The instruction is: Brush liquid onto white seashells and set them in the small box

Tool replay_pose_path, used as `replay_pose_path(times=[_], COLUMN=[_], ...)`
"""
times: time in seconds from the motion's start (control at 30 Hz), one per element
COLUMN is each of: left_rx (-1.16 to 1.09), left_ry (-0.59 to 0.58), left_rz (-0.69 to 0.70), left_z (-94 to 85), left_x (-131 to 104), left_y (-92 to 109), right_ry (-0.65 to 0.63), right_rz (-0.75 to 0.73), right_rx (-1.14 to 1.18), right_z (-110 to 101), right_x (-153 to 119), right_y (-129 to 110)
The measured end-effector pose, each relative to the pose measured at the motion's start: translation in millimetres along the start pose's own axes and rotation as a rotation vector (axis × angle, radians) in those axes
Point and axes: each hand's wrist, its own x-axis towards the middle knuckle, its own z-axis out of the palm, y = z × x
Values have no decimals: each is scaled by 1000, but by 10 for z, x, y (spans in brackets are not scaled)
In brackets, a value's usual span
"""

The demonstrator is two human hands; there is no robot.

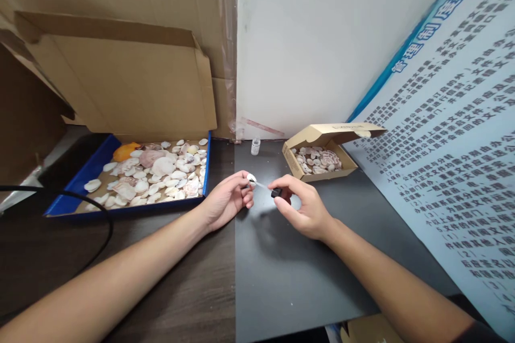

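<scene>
My left hand [227, 201] is closed, pinching a small white shell [251, 177] between thumb and fingertips. In my right hand [303, 206] a black-capped applicator brush [276, 192] is gripped between thumb and fingers. Its thin pale stem points left, and the tip is at or very near the shell; whether they touch I cannot tell. Behind both hands a small clear bottle [255, 146] with a printed label stands upright on the table, apart from them.
Left, an open blue-edged cardboard box [208, 166] holds many shells [163, 166] and an orange one [126, 151]. A smaller open carton [328, 176] with shells stands right. A black cable [110, 225] curves at left. A printed poster [450, 134] leans along the right.
</scene>
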Motion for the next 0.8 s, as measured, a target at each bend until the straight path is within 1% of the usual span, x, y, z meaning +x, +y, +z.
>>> replay_pose_path(times=[0.17, 0.27, 0.33, 0.47, 0.6, 0.7, 0.8], left_rx=[2, 8, 18, 39, 63, 103, 129], left_ry=[3, 8, 11, 14, 6, -15, -30], left_rz=[3, -1, -7, 0, -8, -18, -36], left_z=[14, 24, 33, 46, 48, 52, 58], left_x=[-8, -12, -14, -17, -24, -30, -35], left_y=[4, 12, 16, 18, 21, 26, 29], right_ry=[63, 23, 5, 69, 13, 46, 71], right_rz=[41, 16, 26, 63, 36, 60, 73], right_rx=[-31, -8, -18, -33, -6, -39, -15], right_z=[-6, -11, -12, -14, -10, -13, -24], right_x=[10, 11, 11, 10, 10, 13, 13], right_y=[-6, -10, -8, 4, 9, 12, 19])
